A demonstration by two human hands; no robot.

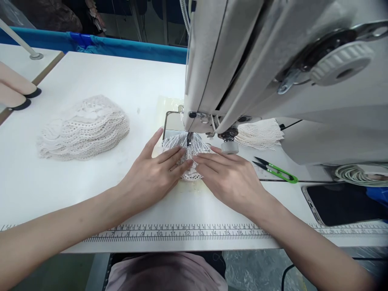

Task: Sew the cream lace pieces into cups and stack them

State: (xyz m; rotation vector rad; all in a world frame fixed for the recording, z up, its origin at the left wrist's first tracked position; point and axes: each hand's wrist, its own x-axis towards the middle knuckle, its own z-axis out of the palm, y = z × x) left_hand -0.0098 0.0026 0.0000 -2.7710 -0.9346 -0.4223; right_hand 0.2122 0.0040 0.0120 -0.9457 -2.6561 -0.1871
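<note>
A piece of white lace [191,174] lies under the needle and presser foot [189,139] of a sewing machine [242,60]. My left hand [154,171] rests flat on the lace's left side, fingers stretched toward the presser foot and thumb reaching up beside the metal guide. From the right, my right hand [232,173] presses on the lace with extended fingers. Both sets of fingertips nearly meet just in front of the foot, and the lace fans out in gathers around it. Fingers partly cover the fabric.
A stack of white lace pieces [87,127] sits on the left of the table, and more lace [260,134] lies behind the needle area. Green thread snips [275,169], a phone [342,204] and coiled tape [362,173] are at right. A printed ruler [188,233] runs along the front edge.
</note>
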